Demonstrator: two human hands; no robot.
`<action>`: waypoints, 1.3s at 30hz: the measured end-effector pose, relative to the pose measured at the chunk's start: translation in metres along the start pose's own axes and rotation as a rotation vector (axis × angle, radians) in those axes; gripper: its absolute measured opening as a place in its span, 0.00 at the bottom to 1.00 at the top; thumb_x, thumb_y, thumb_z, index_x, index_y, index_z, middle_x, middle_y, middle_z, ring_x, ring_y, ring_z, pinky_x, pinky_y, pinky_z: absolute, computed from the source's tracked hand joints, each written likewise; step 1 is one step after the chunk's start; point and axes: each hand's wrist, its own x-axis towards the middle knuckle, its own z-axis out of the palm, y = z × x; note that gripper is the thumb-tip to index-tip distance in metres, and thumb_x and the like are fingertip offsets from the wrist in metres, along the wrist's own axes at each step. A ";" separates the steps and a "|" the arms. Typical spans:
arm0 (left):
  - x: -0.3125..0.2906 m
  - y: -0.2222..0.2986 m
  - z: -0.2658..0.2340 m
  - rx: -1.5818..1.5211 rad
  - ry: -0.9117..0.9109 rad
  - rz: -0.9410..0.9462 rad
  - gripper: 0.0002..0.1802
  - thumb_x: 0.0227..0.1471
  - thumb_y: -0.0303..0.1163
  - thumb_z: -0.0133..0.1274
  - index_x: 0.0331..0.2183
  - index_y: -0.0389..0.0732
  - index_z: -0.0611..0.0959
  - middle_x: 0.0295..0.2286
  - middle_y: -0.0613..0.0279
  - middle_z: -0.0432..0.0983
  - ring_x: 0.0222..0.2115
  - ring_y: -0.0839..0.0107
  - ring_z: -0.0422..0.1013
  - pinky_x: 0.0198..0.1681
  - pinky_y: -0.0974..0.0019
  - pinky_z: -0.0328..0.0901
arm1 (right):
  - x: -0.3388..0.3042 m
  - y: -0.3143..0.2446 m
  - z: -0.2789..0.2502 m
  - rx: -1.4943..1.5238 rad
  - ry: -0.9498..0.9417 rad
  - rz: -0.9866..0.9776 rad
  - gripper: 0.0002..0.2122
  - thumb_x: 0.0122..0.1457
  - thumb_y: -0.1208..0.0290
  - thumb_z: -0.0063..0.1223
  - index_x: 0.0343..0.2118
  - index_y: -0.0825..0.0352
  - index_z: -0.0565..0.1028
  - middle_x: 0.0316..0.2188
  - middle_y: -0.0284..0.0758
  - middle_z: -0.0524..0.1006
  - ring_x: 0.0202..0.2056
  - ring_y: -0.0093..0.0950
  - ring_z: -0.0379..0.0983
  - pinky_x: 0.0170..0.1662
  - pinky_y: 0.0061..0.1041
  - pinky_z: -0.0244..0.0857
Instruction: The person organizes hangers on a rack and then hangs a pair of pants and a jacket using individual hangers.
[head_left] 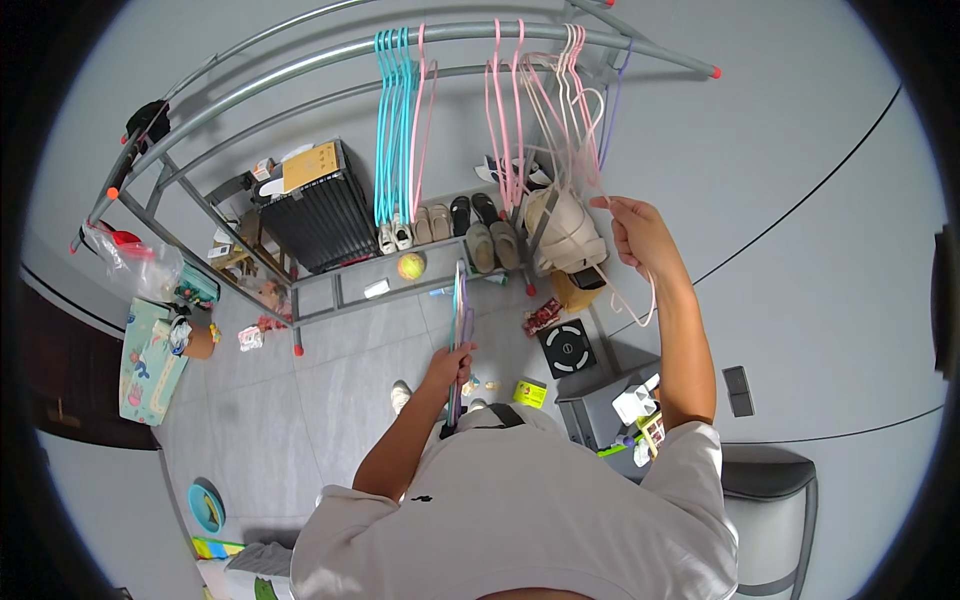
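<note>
My left hand (450, 368) is wrapped round a bundle of hangers (461, 312), blue, purple and pale, held upright in front of my waist. Raised to the right, my right hand (640, 232) is closed on a pale pink hanger (652, 300) that slants down beside my forearm. On the grey metal clothes rack (300, 62) hang several blue hangers (393, 130) packed together, with pink hangers (503, 120) and whitish hangers (567, 95) further right. A purple hanger (617, 100) is at the rack's right end, near my right hand.
Shoes (480, 245) line the rack's lower shelf, with a beige backpack (562, 232) beside them. Behind the rack stands a black radiator-like unit (318, 220). A ball (411, 266) is near the shelf. A body scale-like black square (567, 348) and a grey cabinet (610, 400) are at right.
</note>
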 end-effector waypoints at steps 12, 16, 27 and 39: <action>0.001 0.002 0.001 0.023 -0.023 0.001 0.14 0.59 0.37 0.49 0.41 0.36 0.73 0.17 0.71 0.62 0.11 0.82 0.56 0.12 0.74 0.52 | 0.086 -0.064 0.015 -0.016 -0.030 -0.288 0.15 0.62 0.69 0.39 0.45 0.74 0.73 0.12 0.22 0.56 0.11 0.16 0.50 0.14 0.20 0.46; 0.003 0.001 -0.004 0.013 -0.016 0.013 0.15 0.58 0.40 0.51 0.41 0.39 0.75 0.16 0.73 0.61 0.11 0.82 0.56 0.12 0.74 0.53 | 0.152 -0.088 0.018 -0.131 0.050 -0.326 0.15 0.61 0.72 0.38 0.43 0.75 0.73 0.13 0.25 0.61 0.11 0.18 0.52 0.14 0.21 0.46; -0.007 -0.006 -0.021 -0.060 0.082 0.018 0.13 0.58 0.38 0.51 0.39 0.38 0.77 0.17 0.73 0.61 0.11 0.82 0.55 0.13 0.74 0.51 | 0.182 -0.029 0.035 -1.177 0.664 -0.636 0.14 0.50 0.65 0.54 0.36 0.71 0.75 0.35 0.46 0.78 0.35 0.44 0.75 0.36 0.41 0.68; -0.018 0.002 -0.033 -0.094 0.106 0.066 0.13 0.58 0.39 0.51 0.39 0.39 0.76 0.16 0.74 0.60 0.11 0.82 0.55 0.13 0.73 0.52 | 0.188 -0.009 0.121 -0.382 0.177 -0.441 0.20 0.53 0.63 0.49 0.44 0.72 0.68 0.26 0.47 0.78 0.32 0.44 0.77 0.41 0.39 0.67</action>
